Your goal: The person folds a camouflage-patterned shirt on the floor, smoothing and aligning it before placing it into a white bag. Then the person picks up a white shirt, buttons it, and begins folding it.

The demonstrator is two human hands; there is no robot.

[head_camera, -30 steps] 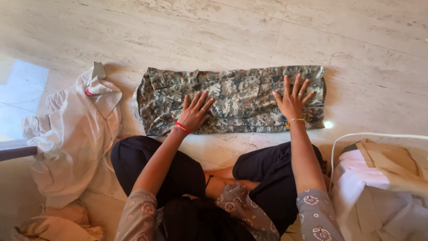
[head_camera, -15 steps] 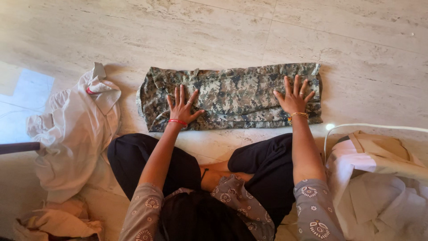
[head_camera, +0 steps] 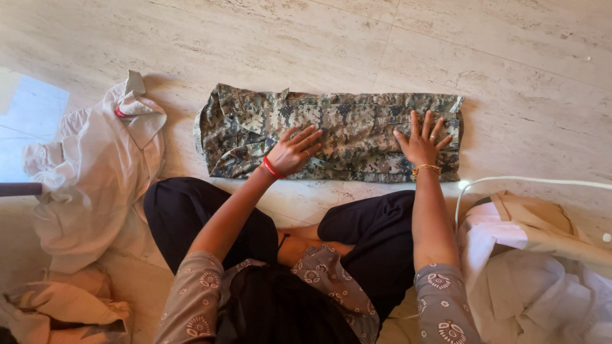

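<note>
- A folded camouflage garment (head_camera: 331, 135) lies flat on the marble floor (head_camera: 497, 57).
- Left hand (head_camera: 294, 151) and right hand (head_camera: 422, 141) press it, fingers spread.
- Smoothing seems underway; another fold would need gripped edges.

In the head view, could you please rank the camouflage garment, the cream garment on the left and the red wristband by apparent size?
1. Camouflage garment and cream garment: look alike in area; the cream one is crumpled, so unsure.
2. Red wristband on the left hand: by far smallest.
</note>
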